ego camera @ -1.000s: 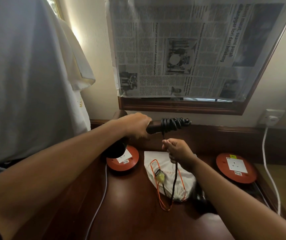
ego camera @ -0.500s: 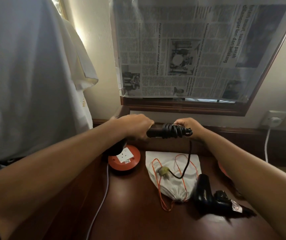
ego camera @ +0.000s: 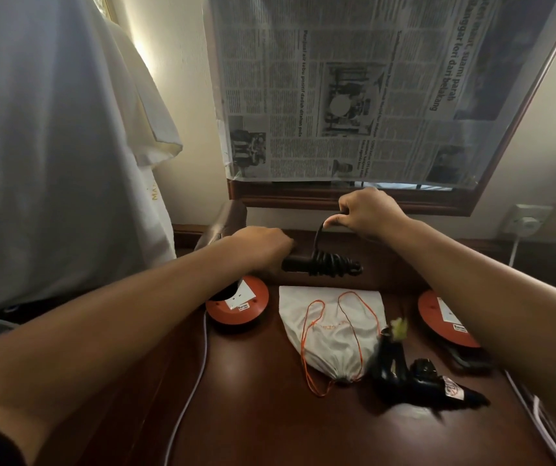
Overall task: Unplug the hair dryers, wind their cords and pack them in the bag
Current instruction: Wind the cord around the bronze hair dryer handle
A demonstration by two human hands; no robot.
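Dark polished wooden table point(ego camera: 269, 415), set against a cream wall point(ego camera: 189, 95). Wood-framed mirror point(ego camera: 337, 198) above it, glass covered by a sheet of newspaper point(ego camera: 354, 95). Pale garment point(ego camera: 51, 146) hangs at far left, down to table height.

Left hand point(ego camera: 259, 247) grips the handle of a brown hair dryer point(ego camera: 226, 223), held above the back of the table, barrel pointing left and up. Black cord point(ego camera: 330, 264) wound in tight coils round the handle's free end. Right hand point(ego camera: 367, 211) raised over the coils, fingers curled, pinching the cord's loose run, which drops straight from the fingers to the coils.

On the table: white drawstring bag point(ego camera: 333, 324) lying flat at centre, neck toward the viewer, orange drawstring point(ego camera: 310, 348) looped over it. Second hair dryer point(ego camera: 414, 378), black, lying just right of the bag's neck, touching or near it; a blurred plug point(ego camera: 399, 326) hangs above it. Two round orange socket reels, one point(ego camera: 249, 307) left of the bag, one point(ego camera: 438, 317) right and partly behind the right forearm. White cable point(ego camera: 189, 395) trails from the left reel toward the viewer. Wall socket point(ego camera: 525, 222) at right with a white plug in it
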